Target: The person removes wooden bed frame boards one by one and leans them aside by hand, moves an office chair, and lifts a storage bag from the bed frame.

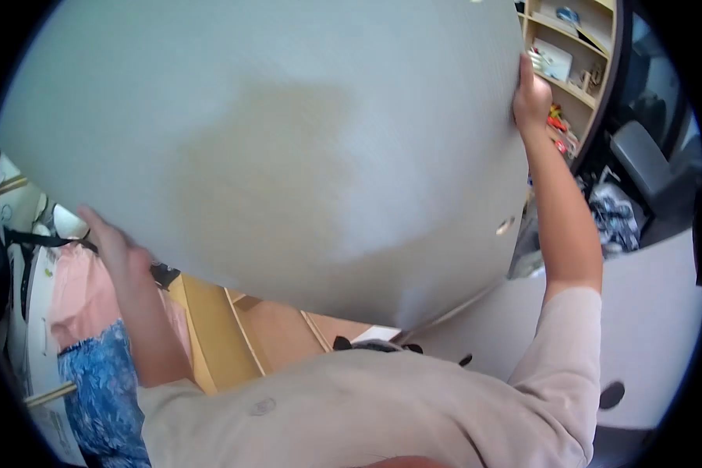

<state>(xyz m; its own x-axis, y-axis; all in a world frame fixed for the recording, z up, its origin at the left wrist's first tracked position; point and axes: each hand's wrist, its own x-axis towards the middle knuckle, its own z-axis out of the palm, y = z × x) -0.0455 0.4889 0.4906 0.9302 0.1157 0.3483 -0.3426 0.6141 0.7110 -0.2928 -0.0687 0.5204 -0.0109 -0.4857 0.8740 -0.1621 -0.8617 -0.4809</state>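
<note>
A large, light grey panel (413, 140) fills most of the upper view, with a small hole (505, 225) near its lower right edge. My right hand (532, 101) grips its right edge, thumb pointing up along the side. At the lower left edge is my left hand (117, 248), its thumb raised and its other fingers mostly hidden; it holds the panel from that side. The panel is tilted in front of my chest, above my beige shirt (351, 413).
Wooden shelves (569, 87) with small items stand at upper right, near a grey chair (639, 152) and patterned cloth (616, 214). A white surface (647, 312) lies at right. Below the panel is a wooden unit (277, 335). Pink cloth (86, 292) and blue patterned cloth (101, 386) are at left.
</note>
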